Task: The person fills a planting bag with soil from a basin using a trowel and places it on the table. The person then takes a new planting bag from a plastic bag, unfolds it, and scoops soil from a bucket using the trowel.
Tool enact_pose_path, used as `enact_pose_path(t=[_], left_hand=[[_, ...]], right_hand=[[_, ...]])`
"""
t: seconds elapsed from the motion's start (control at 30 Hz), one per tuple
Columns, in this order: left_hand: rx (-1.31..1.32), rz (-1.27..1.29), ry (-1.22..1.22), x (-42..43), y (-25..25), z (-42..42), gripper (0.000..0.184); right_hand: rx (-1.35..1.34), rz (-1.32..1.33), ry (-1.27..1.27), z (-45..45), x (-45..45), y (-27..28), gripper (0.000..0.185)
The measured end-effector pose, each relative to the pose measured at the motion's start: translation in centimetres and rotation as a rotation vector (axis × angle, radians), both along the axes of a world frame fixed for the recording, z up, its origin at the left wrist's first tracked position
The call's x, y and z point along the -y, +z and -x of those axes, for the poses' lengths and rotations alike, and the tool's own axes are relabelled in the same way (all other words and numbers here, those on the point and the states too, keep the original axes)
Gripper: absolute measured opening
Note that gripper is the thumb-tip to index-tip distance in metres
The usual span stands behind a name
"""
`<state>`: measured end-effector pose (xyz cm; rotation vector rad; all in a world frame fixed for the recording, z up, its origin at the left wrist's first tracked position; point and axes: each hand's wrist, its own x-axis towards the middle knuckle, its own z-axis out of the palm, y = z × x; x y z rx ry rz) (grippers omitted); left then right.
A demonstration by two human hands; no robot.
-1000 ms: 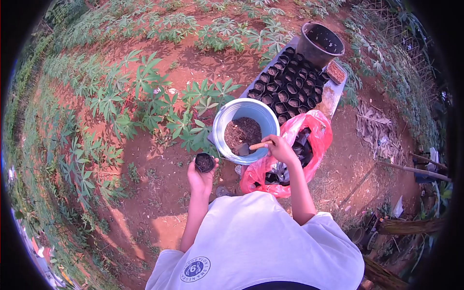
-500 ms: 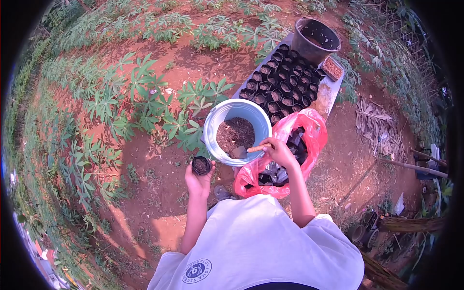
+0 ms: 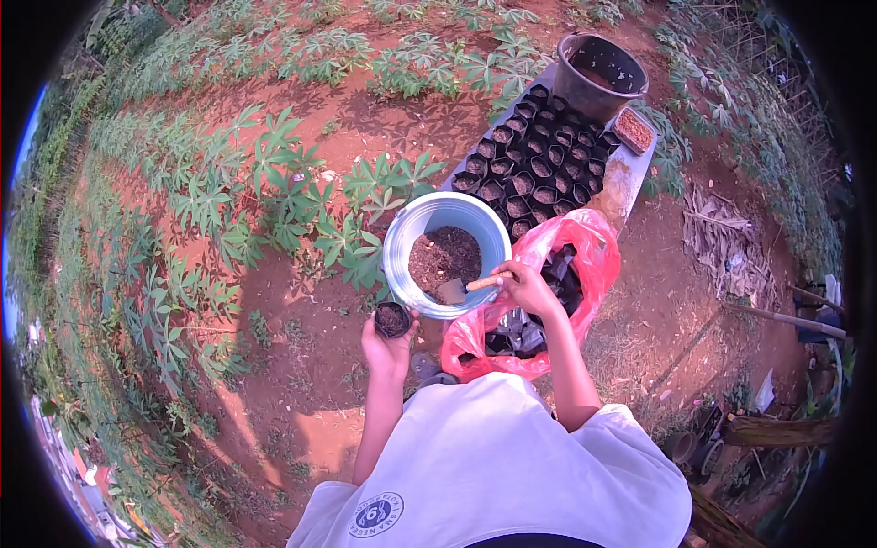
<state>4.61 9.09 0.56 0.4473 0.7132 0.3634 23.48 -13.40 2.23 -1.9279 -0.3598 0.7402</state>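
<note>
My left hand is wrapped round a small black planting bag with dark soil in it, just off the near left side of the bucket. In my right hand is the wooden handle of a hand trowel. The trowel's blade rests on the dark soil inside the light blue bucket. Beneath my right wrist lies a red plastic bag, stuffed with black planting bags.
Soil-filled black planting bags stand in rows on a board. Behind them are a dark bucket and a tray of reddish-brown grains. Leafy plants grow at left; dry leaves lie at right.
My left hand has moved slightly right with the planting bag, nearer the bucket. The trowel and my right hand stay almost where they were.
</note>
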Motion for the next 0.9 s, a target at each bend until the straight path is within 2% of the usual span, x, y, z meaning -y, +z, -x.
enact_pose_path(t=[0.07, 0.17, 0.3, 0.53, 0.63, 0.83, 0.9], left_hand=[[0.007, -0.004, -0.003, -0.1, 0.0, 0.1, 0.048], [0.006, -0.001, 0.000, -0.4, 0.0, 0.2, 0.047], [0.010, 0.006, -0.003, -0.9, 0.1, 0.2, 0.043], [0.013, -0.002, -0.088, -1.8, 0.0, 0.2, 0.043], [0.005, -0.022, -0.112, -2.2, 1.0, 0.3, 0.042], [0.034, -0.045, -0.155, -3.2, 0.3, 1.5, 0.038], [0.031, -0.030, -0.130, -3.3, 0.4, 1.7, 0.037]], right_hand=[[0.100, -0.023, 0.011, -0.2, 0.3, -1.2, 0.018], [0.027, -0.118, -0.038, -0.4, 0.9, -1.8, 0.017], [0.067, -0.117, -0.088, 0.1, 0.9, 0.0, 0.015], [0.096, -0.402, -0.091, 2.4, 0.0, 4.2, 0.016], [0.046, -0.447, -0.106, 4.2, -1.3, 6.5, 0.016], [0.086, -0.377, -0.067, 7.8, -3.6, 8.6, 0.019], [0.160, -0.251, 0.001, 8.9, -4.2, 9.6, 0.019]])
